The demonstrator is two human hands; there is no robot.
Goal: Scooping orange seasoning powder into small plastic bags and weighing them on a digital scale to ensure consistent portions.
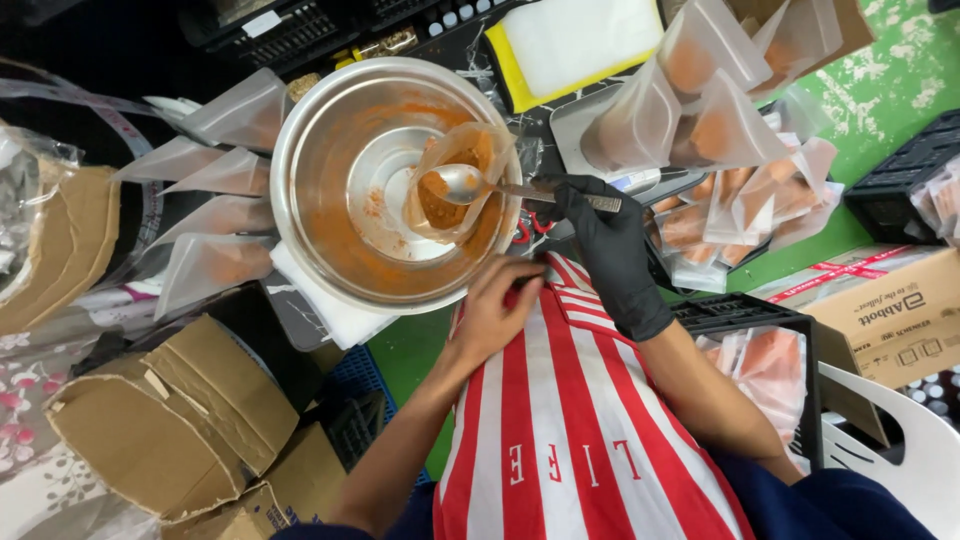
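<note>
Steel bowl (330,240) ringed by filled pouches (715,130), cardboard (170,420) left.

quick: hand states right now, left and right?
Left hand: bare, resting on the striped apron; holding nothing visible.
Right hand: black glove, closed on the spoon, over the small bag in the metal bowl.

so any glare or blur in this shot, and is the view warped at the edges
Head view: bright glare on the steel bowl rim and the spoon; the gloved right hand and the bare left hand look sharp; wide-angle bending shows at the edges, and the top left is dark.
</note>
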